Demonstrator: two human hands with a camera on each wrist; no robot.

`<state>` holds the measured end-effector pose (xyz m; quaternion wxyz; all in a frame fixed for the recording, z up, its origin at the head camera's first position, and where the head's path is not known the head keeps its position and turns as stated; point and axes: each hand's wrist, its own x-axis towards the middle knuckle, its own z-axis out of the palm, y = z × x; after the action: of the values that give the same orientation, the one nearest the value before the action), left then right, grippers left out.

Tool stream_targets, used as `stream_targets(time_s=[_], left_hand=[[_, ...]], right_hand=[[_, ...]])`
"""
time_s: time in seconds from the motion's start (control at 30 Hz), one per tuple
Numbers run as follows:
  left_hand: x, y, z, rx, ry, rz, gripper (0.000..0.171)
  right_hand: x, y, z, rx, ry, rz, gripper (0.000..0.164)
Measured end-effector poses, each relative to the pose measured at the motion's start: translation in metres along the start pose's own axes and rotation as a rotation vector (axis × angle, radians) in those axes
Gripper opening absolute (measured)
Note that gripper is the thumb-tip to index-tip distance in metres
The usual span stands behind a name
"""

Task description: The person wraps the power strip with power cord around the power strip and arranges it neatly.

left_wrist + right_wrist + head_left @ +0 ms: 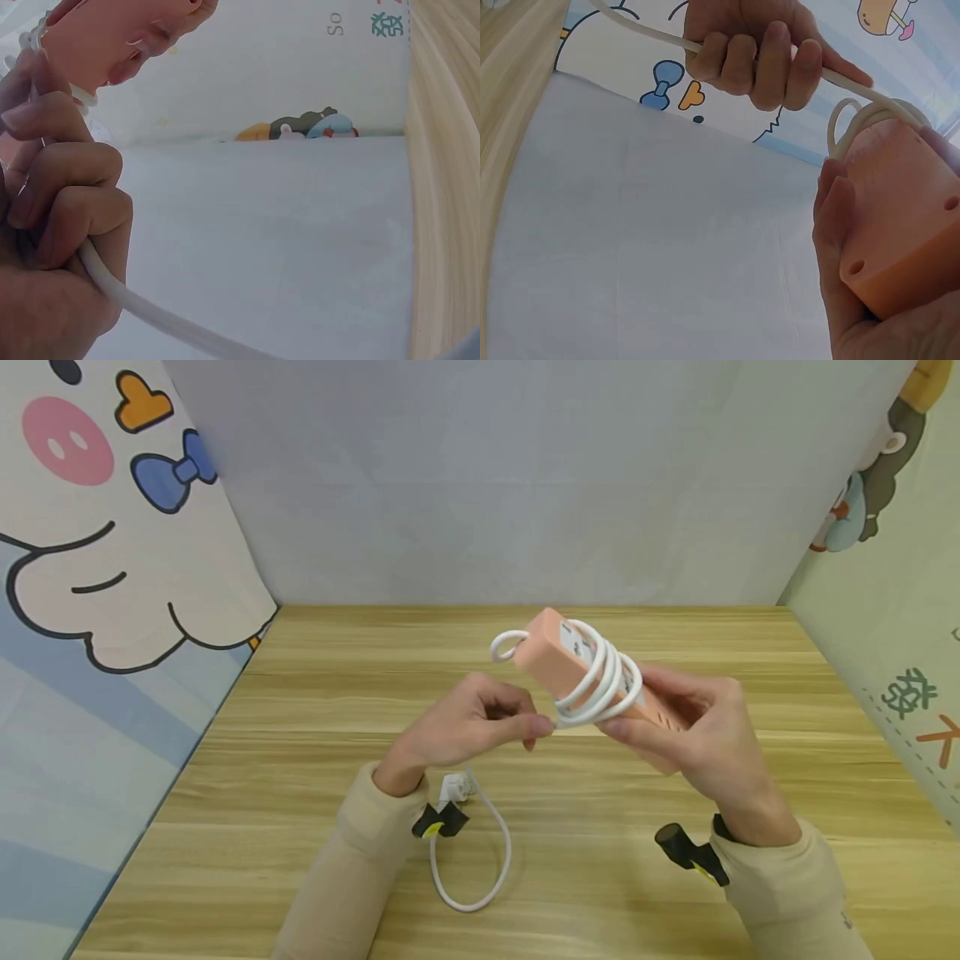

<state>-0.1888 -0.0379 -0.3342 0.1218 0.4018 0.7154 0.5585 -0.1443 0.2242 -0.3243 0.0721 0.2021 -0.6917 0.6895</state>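
My right hand (705, 735) grips the lower end of an orange power strip (551, 660), held tilted above the table. Several turns of its white cord (611, 681) lie around the strip's middle, and a small loop sticks out at the far end. Close to the wraps, my left hand (480, 718) holds the cord with curled fingers, as the left wrist view shows with the cord (150, 311) running out of the fist. From there the cord hangs to the table in a loose loop, ending at a white plug (454, 787). In the right wrist view the strip's underside (900, 202) faces the camera.
A wood-grain table (337, 652) lies below both hands. Behind it rises a plain pale backdrop (487, 485). Cartoon-printed panels stand at the left (135, 577) and the right (885, 610). Each wrist carries a small black camera mount.
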Motion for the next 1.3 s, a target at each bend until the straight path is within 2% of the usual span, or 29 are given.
stream_targets(time_s=[0.17, 0.33, 0.47, 0.57, 0.67, 0.77, 0.9, 1.0, 1.13, 1.3], left_hand=[[-0.004, -0.003, -0.009, -0.057, -0.004, -0.041, 0.014], [-0.006, -0.006, -0.012, -0.064, 0.013, -0.058, 0.011], [-0.005, -0.013, -0.013, -0.032, 0.069, -0.067, 0.01], [-0.003, -0.021, -0.016, 0.003, 0.126, -0.101, 0.011], [-0.001, -0.026, -0.017, 0.015, 0.148, -0.134, 0.011], [-0.001, -0.029, -0.017, -0.022, 0.147, -0.138, 0.014], [-0.002, -0.031, -0.018, -0.105, 0.134, -0.112, 0.025], [-0.003, -0.034, -0.019, -0.122, 0.12, -0.107, 0.026], [-0.001, -0.038, -0.02, -0.085, 0.127, -0.127, 0.018], [0.002, -0.04, -0.019, 0.024, 0.201, -0.178, 0.015]], right_hand=[[-0.003, -0.003, -0.006, 0.102, -0.01, -0.038, 0.05], [-0.004, -0.003, -0.011, 0.124, -0.082, -0.02, 0.05], [-0.006, 0.0, -0.014, 0.165, -0.076, -0.059, 0.052], [-0.008, 0.0, -0.017, 0.187, -0.076, -0.093, 0.054], [-0.009, -0.001, -0.018, 0.19, -0.115, -0.11, 0.055], [-0.007, -0.003, -0.018, 0.167, -0.167, -0.118, 0.057], [-0.005, -0.006, -0.017, 0.134, -0.222, -0.12, 0.058], [-0.004, -0.007, -0.017, 0.092, -0.259, -0.111, 0.06], [-0.004, -0.008, -0.017, -0.015, -0.302, -0.07, 0.063], [-0.003, -0.009, -0.017, -0.145, -0.39, -0.037, 0.064]])
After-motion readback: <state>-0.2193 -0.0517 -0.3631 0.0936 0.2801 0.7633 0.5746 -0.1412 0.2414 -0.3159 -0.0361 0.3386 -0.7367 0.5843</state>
